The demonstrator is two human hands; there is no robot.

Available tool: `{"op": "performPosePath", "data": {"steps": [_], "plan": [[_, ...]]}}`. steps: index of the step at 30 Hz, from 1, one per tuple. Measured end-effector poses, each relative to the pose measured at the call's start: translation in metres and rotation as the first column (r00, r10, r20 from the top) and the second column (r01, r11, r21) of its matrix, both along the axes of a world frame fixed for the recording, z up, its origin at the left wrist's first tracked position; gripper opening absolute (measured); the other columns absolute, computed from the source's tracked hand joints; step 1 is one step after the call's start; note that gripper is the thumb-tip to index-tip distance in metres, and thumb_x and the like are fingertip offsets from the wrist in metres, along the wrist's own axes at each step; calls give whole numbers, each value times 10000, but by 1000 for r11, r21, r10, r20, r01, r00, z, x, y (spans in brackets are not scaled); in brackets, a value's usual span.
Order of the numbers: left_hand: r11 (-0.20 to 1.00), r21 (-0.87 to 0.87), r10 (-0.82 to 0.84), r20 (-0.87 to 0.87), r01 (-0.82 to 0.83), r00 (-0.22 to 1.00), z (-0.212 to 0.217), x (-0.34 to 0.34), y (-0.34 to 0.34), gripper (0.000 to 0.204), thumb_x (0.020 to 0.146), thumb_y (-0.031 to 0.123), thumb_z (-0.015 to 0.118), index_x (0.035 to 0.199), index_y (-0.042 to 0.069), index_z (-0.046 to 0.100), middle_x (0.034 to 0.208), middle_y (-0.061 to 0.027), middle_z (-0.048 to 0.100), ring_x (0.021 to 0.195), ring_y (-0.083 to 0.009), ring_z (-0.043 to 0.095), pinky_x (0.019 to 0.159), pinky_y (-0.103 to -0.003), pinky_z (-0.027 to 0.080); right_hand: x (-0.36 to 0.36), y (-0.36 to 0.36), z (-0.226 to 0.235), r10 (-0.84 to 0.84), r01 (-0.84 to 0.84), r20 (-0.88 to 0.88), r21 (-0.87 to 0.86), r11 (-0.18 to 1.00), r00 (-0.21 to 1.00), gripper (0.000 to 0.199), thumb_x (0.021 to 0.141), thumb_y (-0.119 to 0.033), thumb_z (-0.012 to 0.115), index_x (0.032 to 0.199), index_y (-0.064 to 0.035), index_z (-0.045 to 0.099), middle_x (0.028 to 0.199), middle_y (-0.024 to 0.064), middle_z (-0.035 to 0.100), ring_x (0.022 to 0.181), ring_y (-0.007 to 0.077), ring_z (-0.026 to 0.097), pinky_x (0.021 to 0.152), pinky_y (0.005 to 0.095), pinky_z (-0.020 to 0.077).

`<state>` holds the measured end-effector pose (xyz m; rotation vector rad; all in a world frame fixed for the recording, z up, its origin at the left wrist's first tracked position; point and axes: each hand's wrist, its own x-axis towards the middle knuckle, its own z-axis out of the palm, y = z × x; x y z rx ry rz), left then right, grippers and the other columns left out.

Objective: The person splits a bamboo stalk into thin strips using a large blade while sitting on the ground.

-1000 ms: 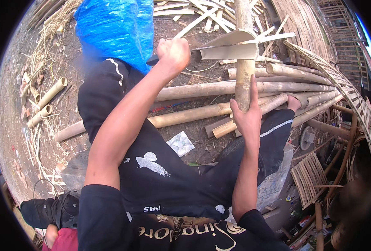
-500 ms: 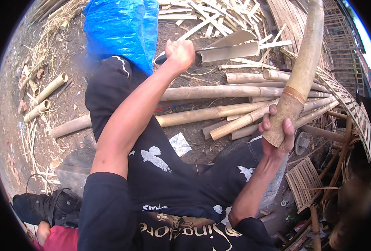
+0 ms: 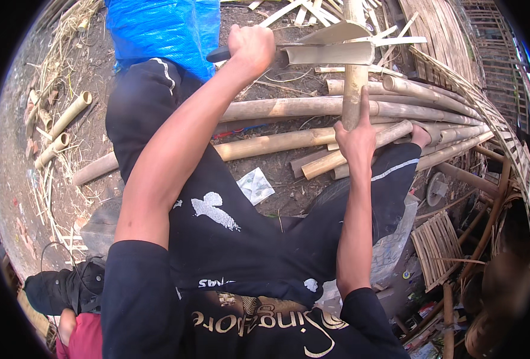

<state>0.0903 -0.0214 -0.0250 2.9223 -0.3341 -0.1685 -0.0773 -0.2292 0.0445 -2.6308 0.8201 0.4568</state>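
My left hand [image 3: 251,49] is closed around the dark handle [image 3: 219,54] of a knife; most of its blade is hidden. My right hand [image 3: 358,140] grips the near end of a bamboo pole [image 3: 353,90], the index finger stretched along its side. That pole points away from me and passes behind two trough-like pieces of split bamboo [image 3: 331,56], which spread apart just right of my left fist. Whether these pieces touch the knife or the pole, I cannot tell.
Several bamboo poles [image 3: 277,143] lie across the ground beyond my legs. A blue tarp [image 3: 163,30] is at the upper left. Thin strips [image 3: 304,12] are piled at the back. Short bamboo pieces [image 3: 73,113] lie left. A person in red [image 3: 79,338] is at the lower left.
My right hand has lowered the bamboo pole, carrying it away from me and leftward; its far part now lies behind the split pieces. My left hand keeps its grip.
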Motion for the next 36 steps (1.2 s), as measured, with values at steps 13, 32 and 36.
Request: {"op": "performPosePath", "data": {"steps": [13,32,36], "plan": [[996,-32,83,-87,-86,993,-43,14,2,141,769,125,628,798,99,763,834,-138,746,802,-291,740,807,-406,493,-12,-9,-22,-519,-179,255,965,193,816,642,876,-170,668,1436,-84,364,1104,153,555,846,208,581,721,347,519],[999,29,-13,-76,16,997,-42,36,3,190,779,138,610,849,61,769,874,-203,738,832,-343,741,770,-434,548,-10,-25,-69,35,-82,324,134,988,945,1012,747,-106,664,1598,-263,140,1115,314,665,993,492,658,880,491,530],[999,27,39,-40,-38,998,-66,31,-3,173,787,139,607,827,74,762,867,-188,741,828,-339,740,793,-431,545,-14,-36,-70,-103,-167,524,443,881,845,1010,743,-55,682,1601,-198,168,1297,246,595,1130,345,629,959,399,505]]}}
